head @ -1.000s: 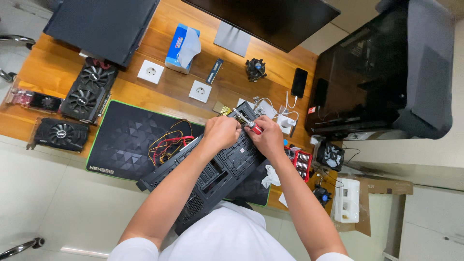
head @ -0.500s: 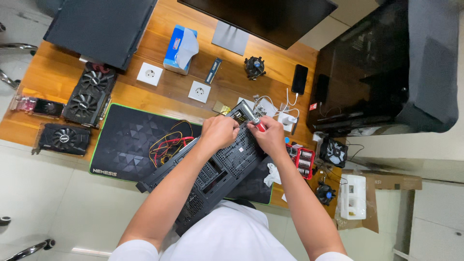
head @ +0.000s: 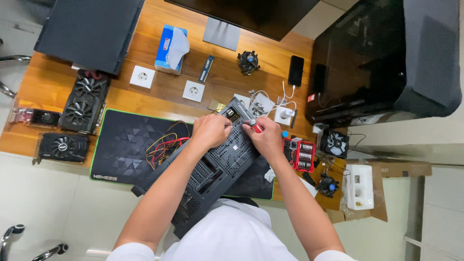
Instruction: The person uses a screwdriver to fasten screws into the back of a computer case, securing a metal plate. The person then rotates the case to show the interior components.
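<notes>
A dark computer case (head: 212, 169) lies slanted across a black desk mat (head: 125, 145), its far end near a power supply corner (head: 234, 110). My left hand (head: 210, 130) rests curled on the case's upper end, touching the metal. My right hand (head: 263, 137) is closed around a red-handled screwdriver (head: 254, 126), whose tip points at the case's top corner. Red, yellow and black cables (head: 164, 144) spill from the case onto the mat to the left.
Three graphics cards (head: 79, 104) lie at the left. A tissue box (head: 170, 47), two white sockets (head: 193, 91), a memory stick (head: 207, 68), a cooler fan (head: 248, 62), a phone (head: 296, 70) and a red bit set (head: 299, 153) surround the case. A black tower (head: 372, 58) stands right.
Both hands stay on the case's upper end with little movement; the view has shifted slightly.
</notes>
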